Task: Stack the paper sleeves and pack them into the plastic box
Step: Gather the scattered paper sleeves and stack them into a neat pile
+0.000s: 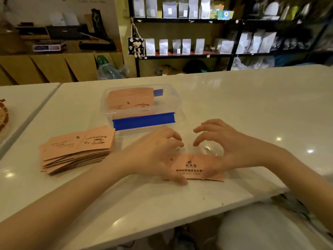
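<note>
Both hands are down on the white counter (pixel 234 98) now, framing a single flat paper sleeve (pixel 196 166) at the near edge. The left hand (pixel 155 152) lies across the sleeve's left end, fingers (pixel 173 137) curled and spread, thumb running along the near edge of the paper. The right hand (pixel 227 147) covers the right end, its fingers (pixel 205 128) arched and apart, tips lifted clear of the paper, thumb pressed on the sleeve's near side. Neither hand is closed around it; they pin it flat rather than pinch it.

Just beyond the fingertips sits the clear plastic box (pixel 176 103), lid off, blue clip (pixel 144 121) along its near wall facing the hands. Inside it, a batch of sleeves (pixel 129 99) already stands leaning toward the far side. Nothing lies between the fingertips and the box.

Out past the left wrist, a loose pile of sleeves (pixel 77 150) fans untidily on the counter, well clear of the one being handled. Behind the counter, black shelves (pixel 234 20) carry rows of pale pouches, too blurred to read. At the far left edge, a brown patterned object (pixel 3 114) pokes into view, only partly visible.
</note>
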A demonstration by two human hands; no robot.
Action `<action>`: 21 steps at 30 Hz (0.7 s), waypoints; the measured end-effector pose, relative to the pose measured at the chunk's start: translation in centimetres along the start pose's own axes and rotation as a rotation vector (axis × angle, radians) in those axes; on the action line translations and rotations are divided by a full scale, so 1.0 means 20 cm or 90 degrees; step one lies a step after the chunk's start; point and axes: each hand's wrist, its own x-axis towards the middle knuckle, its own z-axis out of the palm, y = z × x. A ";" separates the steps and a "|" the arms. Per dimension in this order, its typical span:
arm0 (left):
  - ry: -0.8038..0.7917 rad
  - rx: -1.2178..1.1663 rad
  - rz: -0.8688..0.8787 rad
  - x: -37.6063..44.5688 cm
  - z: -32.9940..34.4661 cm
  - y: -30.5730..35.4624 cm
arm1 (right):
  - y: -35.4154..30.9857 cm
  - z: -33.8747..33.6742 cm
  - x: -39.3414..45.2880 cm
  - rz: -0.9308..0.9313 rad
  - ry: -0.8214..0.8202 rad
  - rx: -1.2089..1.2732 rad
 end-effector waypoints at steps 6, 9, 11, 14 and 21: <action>-0.005 -0.015 -0.013 0.01 0.03 0.00 | -0.01 0.05 -0.03 0.000 0.004 -0.061; -0.004 -0.054 -0.027 -0.01 0.03 0.01 | -0.01 0.06 -0.02 0.006 0.008 -0.059; 0.005 -0.066 -0.026 -0.01 0.03 0.01 | -0.01 0.06 -0.01 0.008 0.004 -0.058; 0.026 -0.091 -0.040 -0.02 0.03 0.02 | -0.01 0.05 0.02 0.003 0.028 -0.057; 0.080 -0.109 -0.072 -0.06 -0.02 -0.04 | -0.06 -0.04 0.07 -0.024 0.093 0.018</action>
